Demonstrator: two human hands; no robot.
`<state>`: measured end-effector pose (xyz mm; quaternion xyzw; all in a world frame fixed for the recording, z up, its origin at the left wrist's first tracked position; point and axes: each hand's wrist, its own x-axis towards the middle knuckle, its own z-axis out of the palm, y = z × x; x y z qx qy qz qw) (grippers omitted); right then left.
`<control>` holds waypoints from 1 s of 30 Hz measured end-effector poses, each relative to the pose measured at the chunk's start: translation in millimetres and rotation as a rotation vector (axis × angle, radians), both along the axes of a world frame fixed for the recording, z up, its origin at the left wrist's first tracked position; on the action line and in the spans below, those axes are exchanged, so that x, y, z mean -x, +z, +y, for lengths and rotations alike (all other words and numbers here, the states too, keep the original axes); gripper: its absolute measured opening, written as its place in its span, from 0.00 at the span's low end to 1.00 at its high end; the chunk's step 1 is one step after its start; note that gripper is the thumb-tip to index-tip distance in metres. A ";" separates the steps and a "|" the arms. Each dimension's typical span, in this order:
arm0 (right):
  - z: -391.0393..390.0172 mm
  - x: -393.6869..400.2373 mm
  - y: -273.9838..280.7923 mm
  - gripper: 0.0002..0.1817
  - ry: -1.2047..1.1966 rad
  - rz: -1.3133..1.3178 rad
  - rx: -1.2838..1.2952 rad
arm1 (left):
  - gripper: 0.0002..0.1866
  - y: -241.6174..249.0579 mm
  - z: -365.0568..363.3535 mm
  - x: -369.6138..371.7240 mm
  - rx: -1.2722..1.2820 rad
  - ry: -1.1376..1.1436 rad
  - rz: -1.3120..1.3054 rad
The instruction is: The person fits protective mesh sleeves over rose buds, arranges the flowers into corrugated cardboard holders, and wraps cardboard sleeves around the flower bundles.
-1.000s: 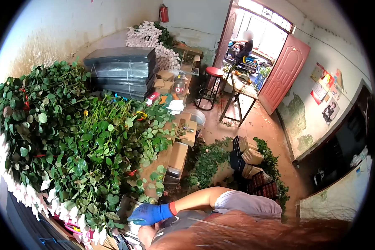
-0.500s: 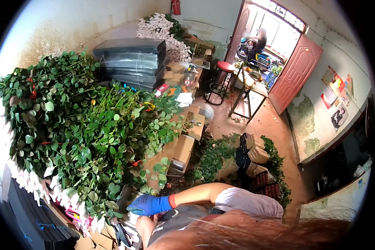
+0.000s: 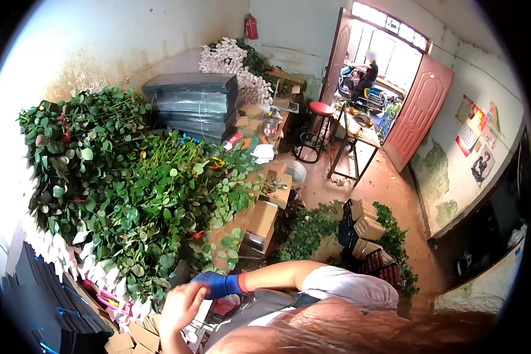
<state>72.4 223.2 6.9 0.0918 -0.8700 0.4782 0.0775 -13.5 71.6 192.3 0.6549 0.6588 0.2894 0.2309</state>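
Observation:
My right hand [image 3: 217, 285] wears a blue knitted glove with a red cuff. It reaches in from the right, low in the head view, at the near edge of the leafy pile. My bare left hand [image 3: 182, 305] comes up from below. Its curled fingers lie against the glove's finger end and cover it, so the right fingers are hidden. Whatever the left fingers grip cannot be made out. Just beyond both hands lies a big heap of cut leafy stems [image 3: 153, 200], probably roses, with white-wrapped heads [image 3: 71, 253] along its left side.
Flattened dark sheets [image 3: 47, 307] and cardboard pieces [image 3: 138, 339] lie at lower left. Behind the heap stands a stack of black wrapped sheets [image 3: 192, 103]. Open boxes [image 3: 261, 218], a red stool [image 3: 320, 109] and more foliage [image 3: 310, 233] are to the right. A person [image 3: 366, 76] is beyond the doorway.
My left hand has risen from below the glove and now overlaps its finger end. My right hand has shifted slightly right. The view has tilted a little, so the scene sits lower.

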 end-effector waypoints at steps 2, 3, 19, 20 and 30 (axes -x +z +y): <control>-0.9 -1.0 3.8 0.19 0.010 -0.028 0.011 | 0.17 46.6 8.0 -14.2 -0.211 -0.053 -0.345; -1.2 -2.4 5.7 0.19 0.010 -0.039 -0.007 | 0.19 59.8 11.1 -12.2 -0.261 -0.174 -0.486; -8.2 -9.0 19.9 0.18 -0.117 -0.100 -0.217 | 0.13 230.7 58.3 -75.0 -0.438 -0.791 -1.304; -7.1 -8.9 19.9 0.18 -0.125 -0.100 -0.212 | 0.12 233.6 56.5 -76.6 -0.442 -0.789 -1.322; -11.9 -3.2 16.8 0.18 -0.155 -0.090 -0.251 | 0.11 251.3 -6.5 -87.4 -0.634 -0.589 -1.613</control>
